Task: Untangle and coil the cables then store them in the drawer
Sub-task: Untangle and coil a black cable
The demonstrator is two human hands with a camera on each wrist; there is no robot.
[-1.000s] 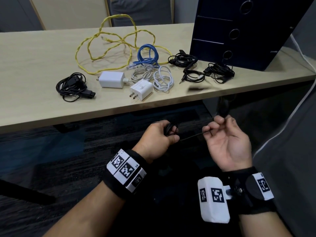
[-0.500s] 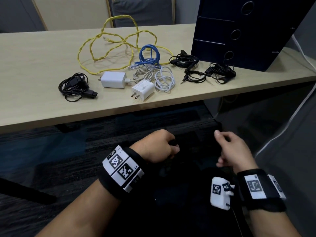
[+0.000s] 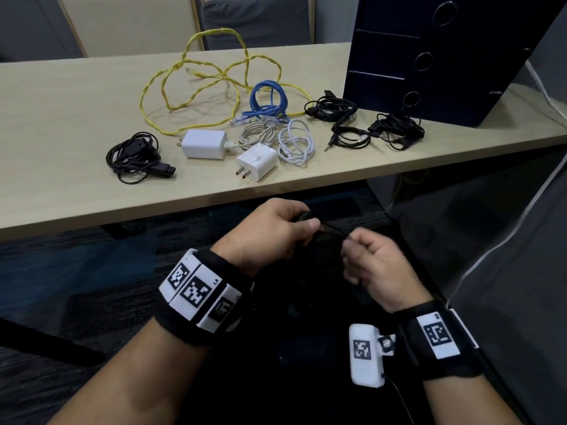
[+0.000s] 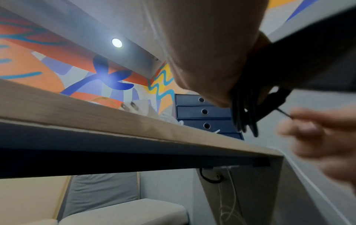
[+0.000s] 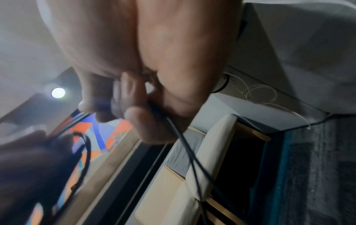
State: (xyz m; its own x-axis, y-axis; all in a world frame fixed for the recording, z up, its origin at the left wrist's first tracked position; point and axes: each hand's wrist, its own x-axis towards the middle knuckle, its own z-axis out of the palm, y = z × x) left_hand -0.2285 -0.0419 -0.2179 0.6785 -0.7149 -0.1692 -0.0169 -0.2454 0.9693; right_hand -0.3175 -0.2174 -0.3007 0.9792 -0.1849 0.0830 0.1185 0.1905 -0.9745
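Pale wooden bench carries loose cables beside dark drawer unit. Below bench edge, left hand grips coiled black cable; right hand pinches its free strand, likely feeding next loop.

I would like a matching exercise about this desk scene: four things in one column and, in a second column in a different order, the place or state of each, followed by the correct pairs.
Things
1. yellow cable
2. blue cable
3. thin black cable
4. drawer box

Places or states
A. stands at the far right of the desk, drawers shut
B. lies in wide loose loops at the back of the desk
C. held below the desk edge: loops in the left hand, a strand pinched by the right hand
D. small bundle beside the white cables

Pairs: 1-B, 2-D, 3-C, 4-A
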